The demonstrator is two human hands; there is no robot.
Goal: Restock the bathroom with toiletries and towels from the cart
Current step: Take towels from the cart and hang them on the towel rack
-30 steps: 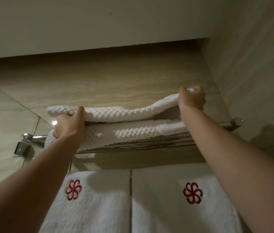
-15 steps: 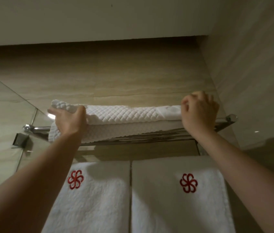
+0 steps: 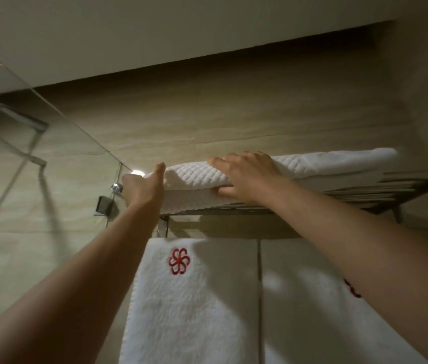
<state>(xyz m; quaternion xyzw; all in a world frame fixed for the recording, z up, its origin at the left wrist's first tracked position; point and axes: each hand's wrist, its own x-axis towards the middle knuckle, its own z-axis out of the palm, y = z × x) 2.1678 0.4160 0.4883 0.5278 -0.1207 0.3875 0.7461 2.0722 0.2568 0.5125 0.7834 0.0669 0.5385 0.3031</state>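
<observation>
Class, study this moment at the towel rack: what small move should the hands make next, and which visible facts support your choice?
Probably slide the right hand rightward along the top quilted towel to smooth it. That hand lies flat near the towel's left part, the left hand braces the left end, and the stack already sits on the metal rack, so only tidying seems left.

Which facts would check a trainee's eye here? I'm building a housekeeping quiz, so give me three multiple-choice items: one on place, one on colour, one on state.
1. Where does the quilted towel lie?
A on the metal rack
B on the floor
C in a sink

2. What colour is the emblem on the hanging towel?
A blue
B red
C green

3. How is the right hand?
A clenched in a fist
B hanging at the side
C spread flat on the towel

Answers: A, it rests on the rack; B, the flower stitching is red; C, fingers splayed over the fold.
</observation>
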